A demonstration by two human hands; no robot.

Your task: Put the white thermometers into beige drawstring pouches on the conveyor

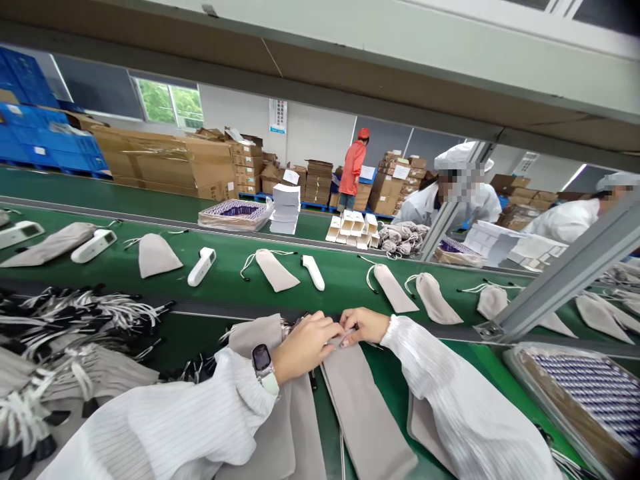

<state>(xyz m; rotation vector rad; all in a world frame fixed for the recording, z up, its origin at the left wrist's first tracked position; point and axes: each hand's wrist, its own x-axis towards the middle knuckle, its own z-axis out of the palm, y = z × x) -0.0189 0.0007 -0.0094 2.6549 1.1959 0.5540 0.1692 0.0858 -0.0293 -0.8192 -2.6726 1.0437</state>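
A flat grey drawstring pouch (367, 413) lies in front of me, its top end pinched between both hands. My left hand (310, 340), with a watch at the wrist, closes on the left side of the pouch's mouth. Fingers of my right hand (364, 325) are bent onto the same mouth from the right. The exact fingertip contact is partly hidden. More grey pouches (273, 413) lie under my left forearm, and another pouch (427, 423) is partly covered by my right sleeve.
Beyond my hands a green conveyor belt (340, 300) carries pouches and white handheld thermometers (313, 273). Piled pouches with white cords (75, 373) lie at left. A plastic-wrapped tray (585, 393) sits at right. A slanted metal post (560, 273) stands ahead; co-workers in white (450, 200) are across the belt.
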